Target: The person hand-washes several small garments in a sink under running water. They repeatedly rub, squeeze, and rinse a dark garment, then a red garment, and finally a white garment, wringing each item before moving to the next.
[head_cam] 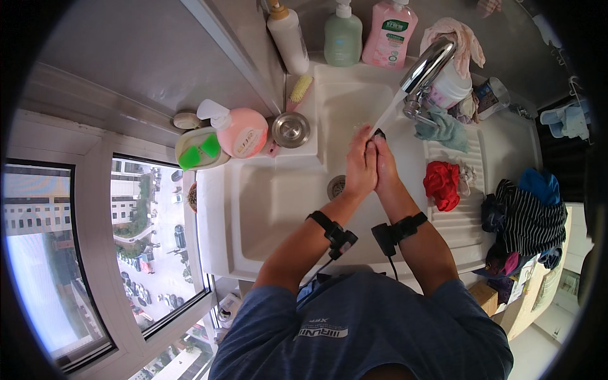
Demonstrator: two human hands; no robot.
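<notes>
My left hand (360,164) and my right hand (387,164) are pressed together over the white washbasin (280,213), fingers extended toward the faucet. Water (387,113) runs from the chrome faucet (427,66) onto the fingertips. A small dark patch (378,134) shows at the right fingertips; what it is cannot be made out. Both hands look wet, and the space between the palms is hidden. Left of my left hand is the metal drain (337,186). Each forearm wears a black strap with a device, the left (335,233) and the right (399,232).
Left of the basin stand a pink pump bottle (244,133), a steel bowl (290,130), a yellow-bristled brush (300,90) and a soap dish (202,149) with green pieces. More bottles (343,40) line the back. On the right ribbed washboard (456,228) lies red cloth (441,185), beside piled clothes (527,218).
</notes>
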